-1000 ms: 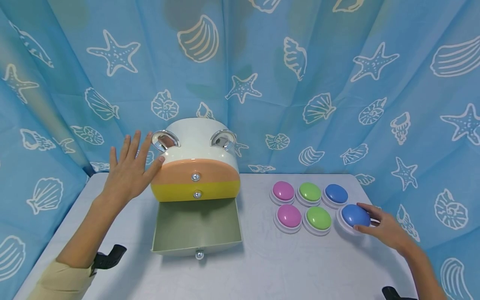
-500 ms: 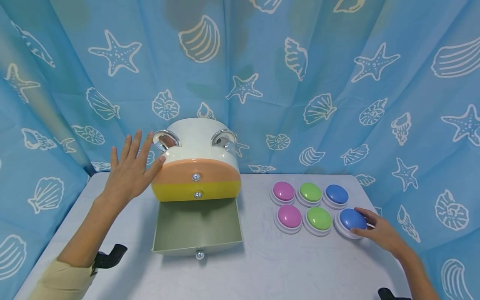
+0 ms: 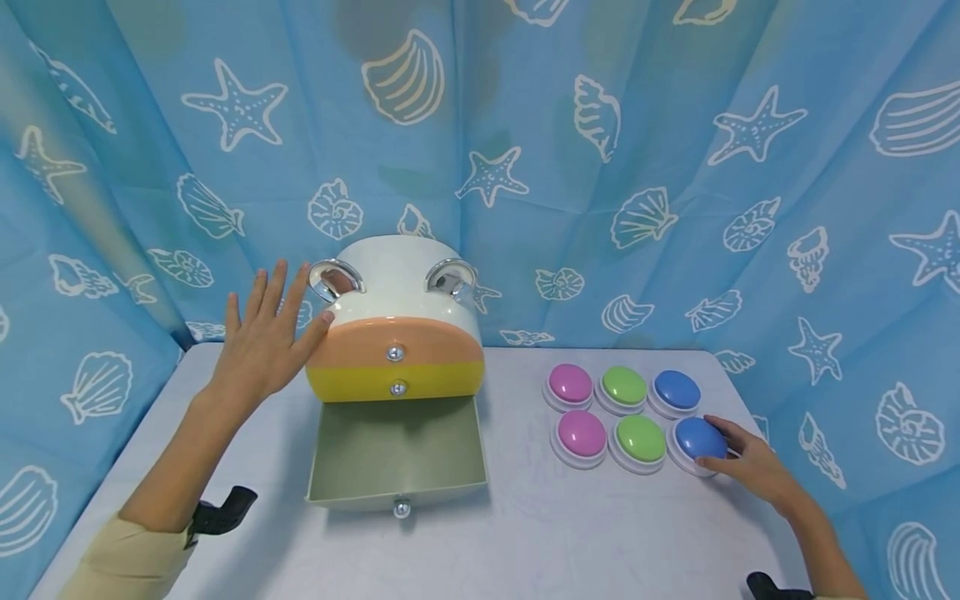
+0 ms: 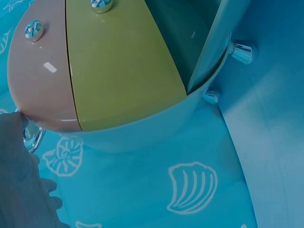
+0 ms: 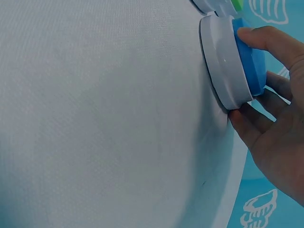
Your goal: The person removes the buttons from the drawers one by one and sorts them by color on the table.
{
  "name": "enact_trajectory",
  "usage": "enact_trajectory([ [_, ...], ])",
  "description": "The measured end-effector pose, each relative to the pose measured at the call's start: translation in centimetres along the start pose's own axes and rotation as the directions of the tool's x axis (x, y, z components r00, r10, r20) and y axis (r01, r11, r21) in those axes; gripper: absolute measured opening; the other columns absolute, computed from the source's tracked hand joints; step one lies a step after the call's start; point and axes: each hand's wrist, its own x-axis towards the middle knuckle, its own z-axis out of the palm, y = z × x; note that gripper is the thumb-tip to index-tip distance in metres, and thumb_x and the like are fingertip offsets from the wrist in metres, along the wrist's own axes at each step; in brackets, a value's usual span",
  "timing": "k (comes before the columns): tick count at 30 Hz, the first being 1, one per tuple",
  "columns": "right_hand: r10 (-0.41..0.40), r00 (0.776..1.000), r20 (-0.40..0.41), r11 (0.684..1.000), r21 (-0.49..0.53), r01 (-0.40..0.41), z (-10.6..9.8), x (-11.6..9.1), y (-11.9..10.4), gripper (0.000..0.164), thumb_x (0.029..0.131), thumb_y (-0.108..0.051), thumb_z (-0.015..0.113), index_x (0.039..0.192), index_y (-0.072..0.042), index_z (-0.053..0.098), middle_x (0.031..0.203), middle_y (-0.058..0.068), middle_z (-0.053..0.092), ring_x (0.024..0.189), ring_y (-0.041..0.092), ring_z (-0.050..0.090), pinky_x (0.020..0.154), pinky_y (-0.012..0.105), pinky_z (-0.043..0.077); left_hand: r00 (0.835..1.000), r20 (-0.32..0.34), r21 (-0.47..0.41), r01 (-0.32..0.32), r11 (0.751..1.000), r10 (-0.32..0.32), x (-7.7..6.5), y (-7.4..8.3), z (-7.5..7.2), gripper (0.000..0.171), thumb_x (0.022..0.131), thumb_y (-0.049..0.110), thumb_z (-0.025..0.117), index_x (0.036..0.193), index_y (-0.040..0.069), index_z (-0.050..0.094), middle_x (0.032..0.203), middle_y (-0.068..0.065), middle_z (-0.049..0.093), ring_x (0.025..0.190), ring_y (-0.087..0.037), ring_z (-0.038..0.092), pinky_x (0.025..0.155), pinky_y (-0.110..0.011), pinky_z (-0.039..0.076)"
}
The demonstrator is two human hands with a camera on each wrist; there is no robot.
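Note:
My right hand (image 3: 753,467) holds the front blue push button (image 3: 701,438) at its right side. In the right wrist view the thumb lies on the blue dome (image 5: 251,61) and the fingertips are at the rim of its white base (image 5: 225,66). My left hand (image 3: 262,342) is spread with straight fingers, its thumb tip at the left side of a small animal-shaped drawer cabinet (image 3: 405,279). The cabinet has a white top, silver ring eyes, and orange and yellow drawers with silver knobs. Its lowest green drawer (image 3: 397,454) is pulled out, with nothing inside.
Beside the held button stand two pink buttons (image 3: 581,433), two green buttons (image 3: 641,438) and another blue button (image 3: 677,389), in two rows on the white table (image 3: 570,533). A blue shell-print curtain (image 3: 525,233) hangs behind and at both sides.
My right hand has moved the blue button slightly left and down, into line with the front row. My left hand and the cabinet stay in place.

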Motion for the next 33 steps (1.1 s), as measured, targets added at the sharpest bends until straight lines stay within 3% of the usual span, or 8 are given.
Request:
enact_trajectory([
  [15,0.016,1.000,0.020,1.000,-0.023,-0.015,0.4,0.6,0.0,0.087,0.092,-0.031,0.071,0.152,0.010,0.022,0.149,0.044,0.021,0.130,0.064,0.029,0.101,0.067,0.034,1.000,-0.003,-0.009,-0.002,1.000,0.002,0.1,0.0,-0.1,0.078,0.103,0.057,0.031,0.161,0.012,0.006,0.164,-0.024,0.001,0.149,-0.043,-0.008,0.109,-0.068,-0.013],
  [24,0.041,0.999,0.014,0.999,-0.002,-0.041,0.8,0.4,-0.3,0.092,0.093,-0.032,0.069,0.155,0.007,0.014,0.151,0.043,0.015,0.134,0.065,0.022,0.103,0.069,0.029,1.000,-0.003,-0.014,-0.002,1.000,0.002,0.1,0.0,-0.1,0.078,0.103,0.057,0.031,0.161,0.011,0.007,0.164,-0.023,0.000,0.149,-0.043,-0.008,0.109,-0.068,-0.014],
  [29,0.034,0.995,-0.097,0.999,-0.008,-0.035,1.0,0.0,-0.7,0.080,0.099,-0.037,0.059,0.155,0.004,0.020,0.153,0.041,0.016,0.137,0.062,0.015,0.104,0.072,0.024,1.000,0.004,-0.012,-0.001,1.000,0.001,0.0,0.0,-0.1,0.078,0.103,0.058,0.031,0.161,0.011,0.006,0.164,-0.023,-0.001,0.149,-0.043,-0.009,0.109,-0.068,-0.014],
  [33,-0.015,0.970,-0.242,0.999,-0.043,0.004,1.3,-0.6,-1.5,0.066,0.103,-0.035,0.056,0.151,0.003,0.032,0.151,0.038,0.027,0.136,0.061,0.022,0.100,0.073,0.028,1.000,0.006,-0.008,0.000,1.000,0.000,0.1,0.0,-0.2,0.078,0.103,0.058,0.031,0.161,0.011,0.006,0.164,-0.023,-0.001,0.149,-0.042,-0.009,0.109,-0.067,-0.014],
])
